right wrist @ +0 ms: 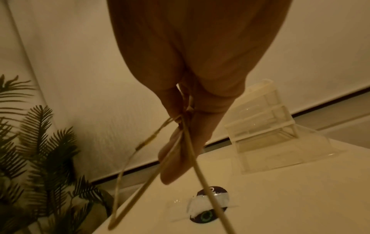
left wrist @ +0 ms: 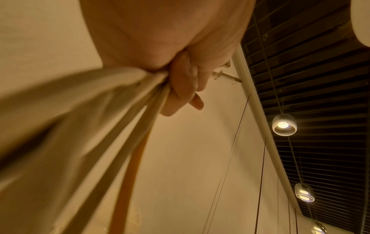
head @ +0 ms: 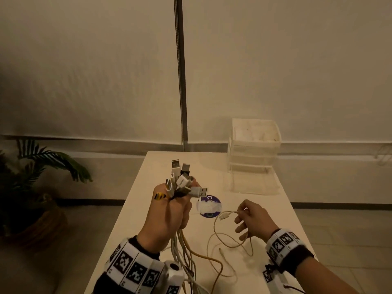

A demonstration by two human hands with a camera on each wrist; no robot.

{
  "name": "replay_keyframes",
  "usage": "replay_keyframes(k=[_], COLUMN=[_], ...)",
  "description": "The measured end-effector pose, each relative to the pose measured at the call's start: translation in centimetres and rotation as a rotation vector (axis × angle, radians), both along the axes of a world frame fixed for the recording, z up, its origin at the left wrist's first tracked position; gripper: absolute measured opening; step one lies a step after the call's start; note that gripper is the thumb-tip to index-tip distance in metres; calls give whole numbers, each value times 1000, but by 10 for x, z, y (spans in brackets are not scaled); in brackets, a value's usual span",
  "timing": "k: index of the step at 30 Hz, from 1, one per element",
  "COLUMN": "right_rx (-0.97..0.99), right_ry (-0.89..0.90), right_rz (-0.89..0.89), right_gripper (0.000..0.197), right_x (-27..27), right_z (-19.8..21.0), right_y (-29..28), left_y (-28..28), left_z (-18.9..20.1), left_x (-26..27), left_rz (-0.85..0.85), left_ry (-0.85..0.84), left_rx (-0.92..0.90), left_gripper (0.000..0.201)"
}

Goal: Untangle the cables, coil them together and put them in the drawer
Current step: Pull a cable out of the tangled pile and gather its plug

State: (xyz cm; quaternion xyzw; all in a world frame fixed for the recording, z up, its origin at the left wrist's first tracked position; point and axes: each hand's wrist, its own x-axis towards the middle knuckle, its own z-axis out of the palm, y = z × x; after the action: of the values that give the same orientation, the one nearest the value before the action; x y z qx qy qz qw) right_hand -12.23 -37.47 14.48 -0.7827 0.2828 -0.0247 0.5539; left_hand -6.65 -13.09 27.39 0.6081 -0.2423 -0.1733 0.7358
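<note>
My left hand [head: 169, 211] grips a bundle of several cables [head: 182, 181] upright above the white table [head: 265, 219]; their USB plugs fan out above my fist. Their white and yellow tails hang below my wrist [left wrist: 128, 126]. My right hand [head: 250, 217] pinches one thin pale cable [head: 228, 215] between thumb and forefinger, near its plug. The rest of that cable loops loosely over the tabletop [right wrist: 192, 150]. A clear plastic drawer unit [head: 253, 149] stands at the table's far right, its bottom drawer [head: 254, 183] pulled out toward me.
A round dark sticker with white tape [head: 209, 207] lies on the table between my hands. A potted palm [head: 31, 187] stands on the floor to the left. A white wall with a dark vertical strip [head: 180, 71] rises behind the table.
</note>
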Motion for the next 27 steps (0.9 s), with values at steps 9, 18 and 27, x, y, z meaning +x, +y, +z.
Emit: replay_keyframes(k=[9, 18, 27], right_rx=[-388, 716, 268], right_ry=[-64, -371, -603], right_rz=[-35, -51, 213], right_gripper=[14, 22, 11], right_x=[18, 7, -13], right_z=[6, 69, 124], right_y=[-4, 25, 99], left_y=[5, -14, -43], left_z=[-1, -7, 1], left_x=[11, 15, 3], left_rz=[34, 4, -113], left_ry=[15, 51, 55], left_rx=[39, 14, 37], left_gripper=[25, 30, 30])
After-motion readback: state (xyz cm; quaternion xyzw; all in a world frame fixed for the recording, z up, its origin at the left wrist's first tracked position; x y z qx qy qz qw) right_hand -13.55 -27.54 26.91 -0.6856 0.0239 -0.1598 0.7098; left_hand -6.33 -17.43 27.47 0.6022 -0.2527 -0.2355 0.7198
